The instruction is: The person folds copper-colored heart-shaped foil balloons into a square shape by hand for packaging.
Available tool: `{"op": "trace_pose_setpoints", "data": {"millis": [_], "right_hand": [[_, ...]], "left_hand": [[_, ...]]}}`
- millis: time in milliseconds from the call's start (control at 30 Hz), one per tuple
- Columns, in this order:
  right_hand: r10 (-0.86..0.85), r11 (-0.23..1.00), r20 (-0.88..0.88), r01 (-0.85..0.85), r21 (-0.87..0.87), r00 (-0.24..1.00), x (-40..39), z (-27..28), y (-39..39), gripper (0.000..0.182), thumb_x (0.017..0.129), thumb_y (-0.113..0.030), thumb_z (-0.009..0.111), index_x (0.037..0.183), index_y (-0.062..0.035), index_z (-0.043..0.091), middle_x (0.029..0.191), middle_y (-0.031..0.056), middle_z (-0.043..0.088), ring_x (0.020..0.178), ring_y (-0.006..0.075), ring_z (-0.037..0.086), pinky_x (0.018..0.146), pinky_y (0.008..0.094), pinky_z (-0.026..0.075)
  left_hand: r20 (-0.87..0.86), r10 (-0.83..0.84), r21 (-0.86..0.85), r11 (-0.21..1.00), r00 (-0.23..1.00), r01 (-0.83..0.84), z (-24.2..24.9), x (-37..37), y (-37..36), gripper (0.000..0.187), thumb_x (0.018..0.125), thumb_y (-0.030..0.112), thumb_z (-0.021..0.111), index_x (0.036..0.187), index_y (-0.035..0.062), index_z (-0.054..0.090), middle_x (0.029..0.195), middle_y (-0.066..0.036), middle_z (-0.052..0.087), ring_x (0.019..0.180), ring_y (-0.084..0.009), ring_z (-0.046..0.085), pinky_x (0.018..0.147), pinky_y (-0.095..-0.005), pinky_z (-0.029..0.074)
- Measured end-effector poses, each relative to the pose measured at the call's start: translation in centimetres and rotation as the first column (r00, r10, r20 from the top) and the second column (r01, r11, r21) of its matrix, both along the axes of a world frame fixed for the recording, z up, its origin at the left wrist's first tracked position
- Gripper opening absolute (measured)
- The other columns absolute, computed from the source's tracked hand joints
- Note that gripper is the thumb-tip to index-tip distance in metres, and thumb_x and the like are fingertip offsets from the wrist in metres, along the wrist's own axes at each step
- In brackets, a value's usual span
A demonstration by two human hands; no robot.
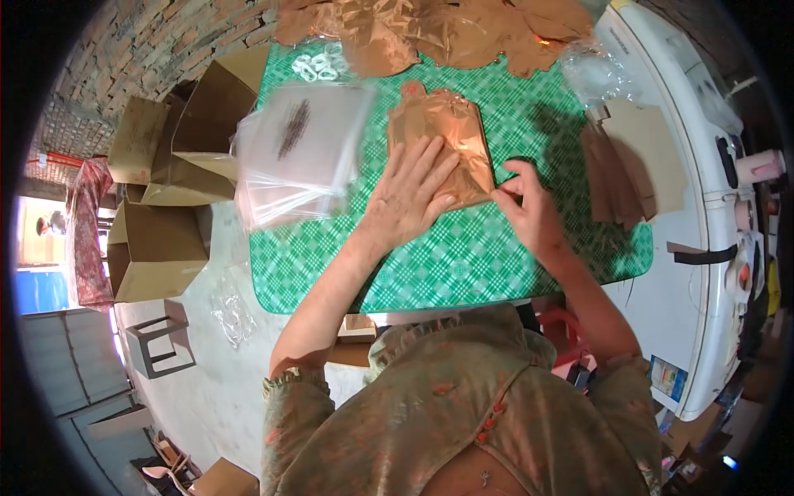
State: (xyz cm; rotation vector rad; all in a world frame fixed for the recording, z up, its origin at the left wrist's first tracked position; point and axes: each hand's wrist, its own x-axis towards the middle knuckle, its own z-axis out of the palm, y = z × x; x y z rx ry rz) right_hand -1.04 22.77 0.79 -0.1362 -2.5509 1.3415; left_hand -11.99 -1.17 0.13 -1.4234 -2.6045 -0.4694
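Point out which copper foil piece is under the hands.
The flattened copper foil piece alone on the green checked table, pressed by the left hand, right hand at its corner; the others lie heaped at the far edge.

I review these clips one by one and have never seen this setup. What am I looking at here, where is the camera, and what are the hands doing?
There is no machine: a person works with bare hands, filmed by one camera on their head, looking down with a wide, curved lens. The left hand lies flat on a shiny copper-coloured foil piece on a table covered in green checked cloth. The right hand pinches at that piece's lower right edge. Beside it lies a stack of clear plastic bags; more copper foil is piled at the far edge, brown card pieces to the right, cardboard boxes on the floor.
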Motion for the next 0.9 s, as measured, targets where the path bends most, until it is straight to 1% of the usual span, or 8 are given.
{"op": "trace_pose_setpoints", "data": {"millis": [33, 67, 167, 267, 467, 667, 767, 900], "right_hand": [[-0.025, 0.999, -0.031, 0.026, 0.041, 0.999, 0.1, -0.4, -0.5, 0.046, 0.098, -0.008, 0.075, 0.137, 0.0001, 0.052, 0.093, 0.0109, 0.073, 0.081, 0.0166, 0.070, 0.071, 0.0320, 0.054], [-0.059, 0.994, -0.078, 0.066, 0.083, 0.995, -0.1, -0.7, -1.0, 0.045, 0.097, -0.007, 0.076, 0.136, -0.0011, 0.053, 0.091, 0.0107, 0.073, 0.079, 0.0199, 0.071, 0.071, 0.0329, 0.055], [-0.106, 0.982, -0.092, 0.119, 0.149, 0.990, -0.2, -0.8, -2.2, 0.045, 0.096, -0.010, 0.075, 0.134, -0.0020, 0.053, 0.089, 0.0120, 0.073, 0.087, 0.0328, 0.071, 0.078, 0.0468, 0.055], [-0.141, 0.945, -0.115, 0.168, 0.280, 0.983, -0.2, -1.1, -2.9, 0.043, 0.096, -0.012, 0.075, 0.133, -0.0038, 0.055, 0.093, 0.0114, 0.073, 0.093, 0.0339, 0.067, 0.085, 0.0500, 0.050], [-0.194, 0.818, -0.182, 0.261, 0.513, 0.964, -0.2, -1.9, -4.3, 0.039, 0.095, -0.013, 0.072, 0.131, -0.0066, 0.058, 0.106, 0.0119, 0.071, 0.100, 0.0323, 0.060, 0.090, 0.0471, 0.044], [-0.211, 0.777, -0.207, 0.292, 0.557, 0.955, -0.4, -2.5, -4.4, 0.037, 0.094, -0.012, 0.071, 0.129, -0.0080, 0.060, 0.102, 0.0101, 0.069, 0.099, 0.0310, 0.061, 0.089, 0.0468, 0.045], [-0.207, 0.764, -0.212, 0.293, 0.574, 0.955, -0.5, -2.4, -4.4, 0.034, 0.094, -0.012, 0.069, 0.127, -0.0089, 0.061, 0.102, 0.0096, 0.068, 0.098, 0.0303, 0.060, 0.087, 0.0461, 0.045], [-0.207, 0.746, -0.225, 0.303, 0.593, 0.952, -0.6, -2.5, -4.6, 0.031, 0.095, -0.013, 0.067, 0.125, -0.0095, 0.061, 0.101, 0.0088, 0.068, 0.095, 0.0298, 0.060, 0.085, 0.0455, 0.044]], "left_hand": [[-0.007, 0.000, -0.007, 1.000, 1.000, 0.000, 0.1, 0.1, 0.0, 0.065, 0.111, 0.048, 0.048, 0.167, 0.0160, 0.039, 0.174, -0.015, 0.032, 0.162, -0.0350, 0.026, 0.133, -0.0566, 0.016], [-0.011, 0.000, -0.016, 1.000, 1.000, 0.000, 0.0, 0.2, 0.0, 0.065, 0.111, 0.048, 0.048, 0.167, 0.0159, 0.039, 0.174, -0.015, 0.032, 0.162, -0.0351, 0.026, 0.133, -0.0567, 0.016], [-0.012, -0.006, -0.011, 1.000, 1.000, 0.006, -0.1, 0.1, -0.1, 0.065, 0.111, 0.048, 0.047, 0.167, 0.0162, 0.039, 0.174, -0.015, 0.032, 0.162, -0.0348, 0.025, 0.133, -0.0565, 0.015], [-0.007, 0.000, -0.029, 1.000, 1.000, 0.000, 0.0, 0.2, 0.0, 0.065, 0.112, 0.049, 0.045, 0.167, 0.0165, 0.039, 0.174, -0.015, 0.031, 0.163, -0.0347, 0.025, 0.133, -0.0565, 0.014], [0.000, -0.004, -0.052, 0.999, 1.000, 0.004, -0.1, 0.0, 0.0, 0.064, 0.113, 0.049, 0.042, 0.167, 0.0159, 0.038, 0.175, -0.016, 0.030, 0.163, -0.0348, 0.023, 0.134, -0.0561, 0.012], [0.067, 0.026, 0.020, 0.999, 0.997, -0.028, 0.5, 0.2, 0.0, 0.066, 0.111, 0.051, 0.043, 0.167, 0.0155, 0.038, 0.174, -0.016, 0.030, 0.164, -0.0346, 0.022, 0.135, -0.0551, 0.009], [-0.001, 0.071, 0.040, 0.997, 0.997, -0.071, 1.8, 0.4, 0.0, 0.066, 0.110, 0.051, 0.046, 0.167, 0.0165, 0.040, 0.174, -0.017, 0.031, 0.164, -0.0354, 0.021, 0.135, -0.0549, 0.010], [0.018, -0.023, 0.015, 1.000, 1.000, 0.022, 2.6, 1.1, 0.8, 0.065, 0.109, 0.049, 0.050, 0.166, 0.0183, 0.042, 0.174, -0.017, 0.031, 0.163, -0.0371, 0.023, 0.134, -0.0549, 0.015]]}}
